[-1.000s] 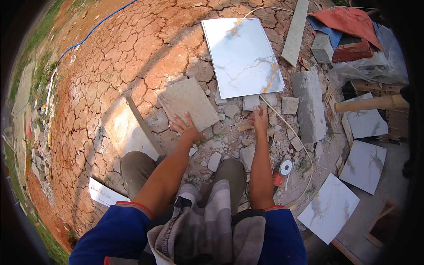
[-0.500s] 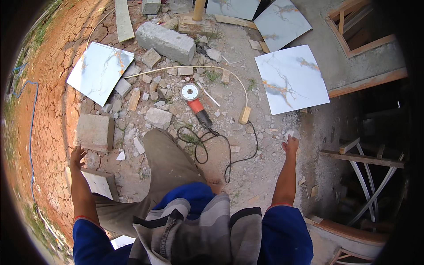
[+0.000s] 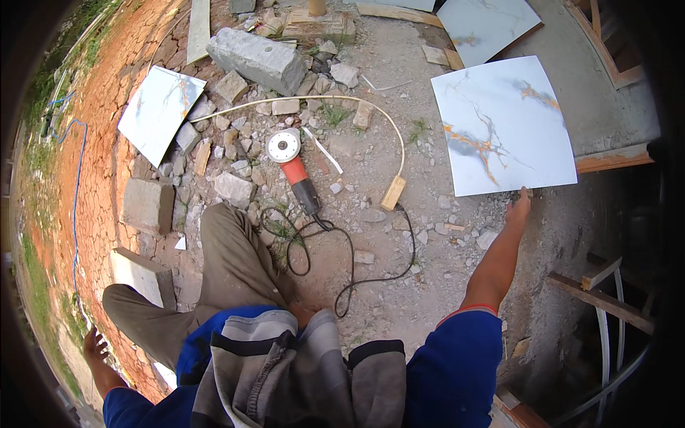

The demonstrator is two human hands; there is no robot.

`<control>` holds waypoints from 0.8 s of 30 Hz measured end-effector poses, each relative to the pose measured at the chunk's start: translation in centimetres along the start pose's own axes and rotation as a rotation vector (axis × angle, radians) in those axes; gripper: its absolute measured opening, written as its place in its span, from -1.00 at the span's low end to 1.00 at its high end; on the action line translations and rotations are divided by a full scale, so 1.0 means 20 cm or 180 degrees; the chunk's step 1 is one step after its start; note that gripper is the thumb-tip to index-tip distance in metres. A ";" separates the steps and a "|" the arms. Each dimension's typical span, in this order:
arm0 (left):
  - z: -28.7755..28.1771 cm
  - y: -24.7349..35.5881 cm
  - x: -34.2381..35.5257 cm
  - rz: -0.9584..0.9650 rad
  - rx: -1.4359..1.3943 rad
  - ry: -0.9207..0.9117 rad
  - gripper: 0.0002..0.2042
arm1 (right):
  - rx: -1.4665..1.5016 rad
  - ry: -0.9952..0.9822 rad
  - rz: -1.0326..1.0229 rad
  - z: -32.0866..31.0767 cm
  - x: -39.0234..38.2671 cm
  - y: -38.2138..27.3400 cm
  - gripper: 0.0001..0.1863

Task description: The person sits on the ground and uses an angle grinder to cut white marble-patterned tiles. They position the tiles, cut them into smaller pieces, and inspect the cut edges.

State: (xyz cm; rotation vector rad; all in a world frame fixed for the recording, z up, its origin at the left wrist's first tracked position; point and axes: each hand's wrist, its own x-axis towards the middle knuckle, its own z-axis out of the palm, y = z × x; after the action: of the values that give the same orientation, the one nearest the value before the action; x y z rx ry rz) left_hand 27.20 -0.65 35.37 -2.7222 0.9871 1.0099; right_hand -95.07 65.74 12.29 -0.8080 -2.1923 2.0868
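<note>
My right hand (image 3: 519,205) reaches out to the near edge of a white tile (image 3: 503,125) with grey and gold veining. One fingertip meets that edge; whether the other fingers grip it is unclear. Down at the far left, my left hand (image 3: 94,345) hangs beside my knee with its fingers apart, holding nothing. Between the tile and my legs, an orange and black angle grinder (image 3: 298,175) with a pale disc lies on the rubble. Its black cord (image 3: 349,267) loops over the ground to a wooden-looking socket block (image 3: 393,192) on a pale cable.
Another veined tile (image 3: 160,110) lies at the left, and more tiles (image 3: 485,27) lean at the back right. Concrete blocks (image 3: 257,60) and broken stones (image 3: 234,188) cover the ground. At the right is a dark opening with wooden bars (image 3: 603,303).
My right hand has moved forward and right to the tile's near edge. My left hand has dropped back and left, away from the concrete block. The whole view has shifted with my head.
</note>
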 end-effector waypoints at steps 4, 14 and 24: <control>-0.10 -0.05 -0.15 -0.0124 0.0201 0.0083 -0.23 | 0.0213 -0.0121 0.0195 0.05 0.08 0.08 -0.15; -0.47 0.04 -0.17 0.0146 0.0300 0.0319 -0.18 | 0.0619 0.0139 -0.0243 0.34 -0.11 0.06 -0.32; -1.05 0.20 0.10 0.0956 0.0586 0.0794 0.01 | -0.0040 0.0428 -0.1318 0.93 -0.57 -0.45 -0.56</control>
State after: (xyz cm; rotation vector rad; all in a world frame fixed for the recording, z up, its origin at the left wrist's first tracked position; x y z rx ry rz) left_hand 37.76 -10.71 51.20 -2.6405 1.4841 0.5797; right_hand -94.90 44.39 22.51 -0.4295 -2.0842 1.7685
